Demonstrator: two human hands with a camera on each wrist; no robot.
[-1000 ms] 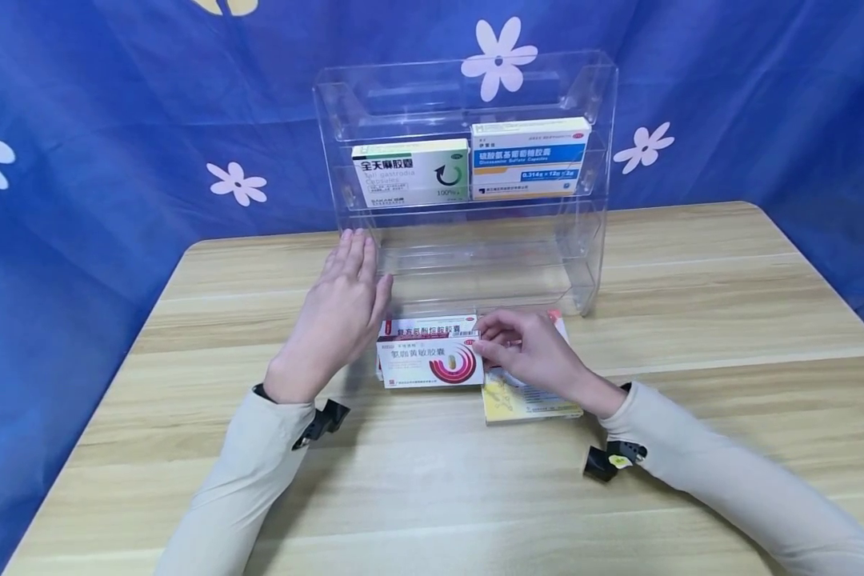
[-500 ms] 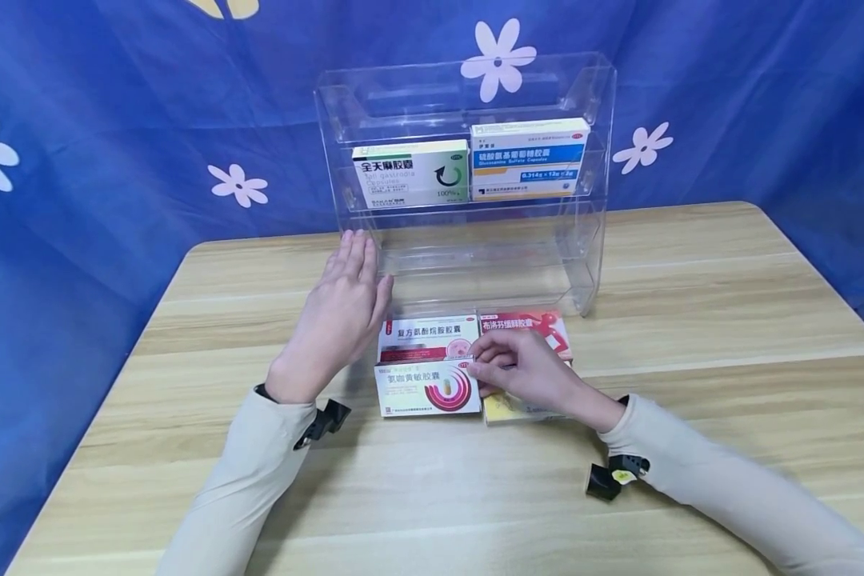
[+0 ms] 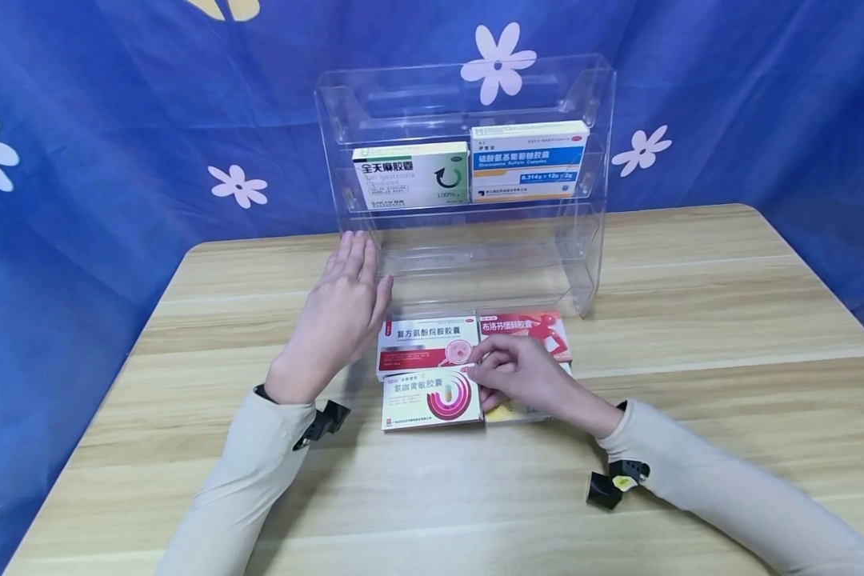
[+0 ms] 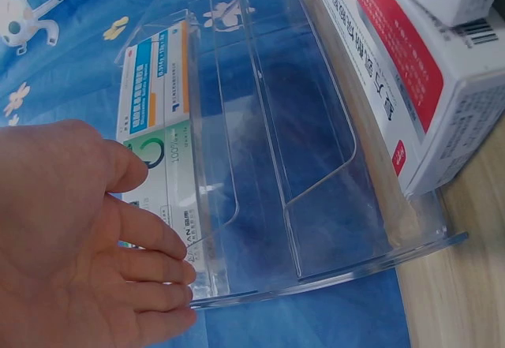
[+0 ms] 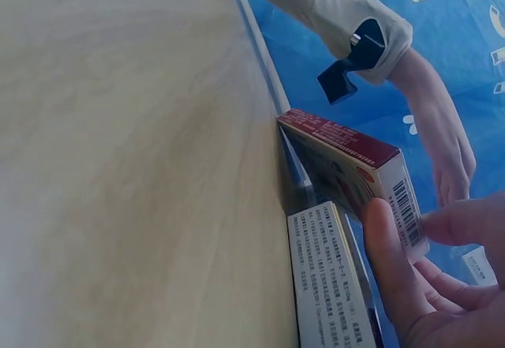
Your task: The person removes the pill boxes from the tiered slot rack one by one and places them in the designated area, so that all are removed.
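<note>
My right hand pinches the right end of a white medicine box with magenta rings printed on it. In the right wrist view the held medicine box is tilted between thumb and fingers. Behind it lies a white-and-red medicine box. Under and beside my right hand are a red medicine box and a partly hidden yellow one. My left hand, fingers straight, lies against the left side of a clear acrylic rack.
On the rack's upper tier stand a green-and-white medicine box and a blue-and-white one. The wooden table extends on both sides. A blue flowered cloth hangs behind.
The ringed box has moved toward me with my right hand and tipped further back, exposing the white-and-red box and part of the red one. My left hand has stayed put.
</note>
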